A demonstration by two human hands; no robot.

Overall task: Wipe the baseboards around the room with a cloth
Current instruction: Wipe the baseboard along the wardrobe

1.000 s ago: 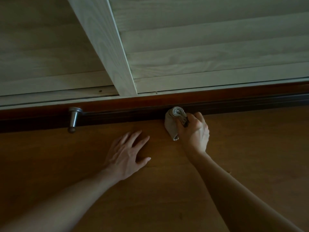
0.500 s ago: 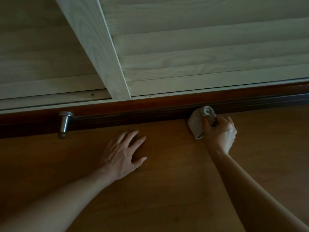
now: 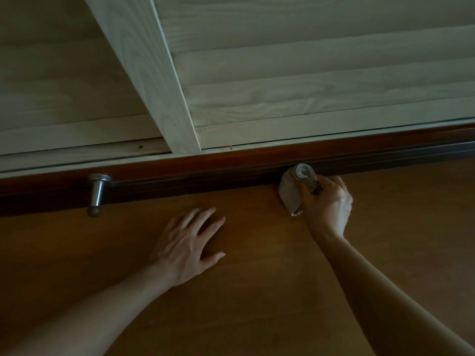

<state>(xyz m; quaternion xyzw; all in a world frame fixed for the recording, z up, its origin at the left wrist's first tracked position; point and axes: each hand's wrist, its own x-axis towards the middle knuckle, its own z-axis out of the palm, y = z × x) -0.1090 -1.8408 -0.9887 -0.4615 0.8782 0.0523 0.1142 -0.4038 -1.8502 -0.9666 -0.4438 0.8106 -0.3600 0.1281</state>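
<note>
A: Where is the cloth [image 3: 290, 192] sitting?
B: The right hand [image 3: 327, 202] is gripping it, bunched, touching the dark baseboard [image 3: 205, 177] (dim light)
A: And the left hand [image 3: 186, 246]?
B: It is lying flat, fingers spread, on the floor [image 3: 257, 304]

Bunched pale beige cloth [image 3: 291, 191], rolled at top, pressed against dark reddish-brown wooden baseboard [image 3: 231, 173] where it meets the floor, right of centre.

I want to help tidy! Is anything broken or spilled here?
Nothing stands out. The right hand holds the cloth against the baseboard; the left hand rests flat on the floor. The doorstop looks intact.
</note>
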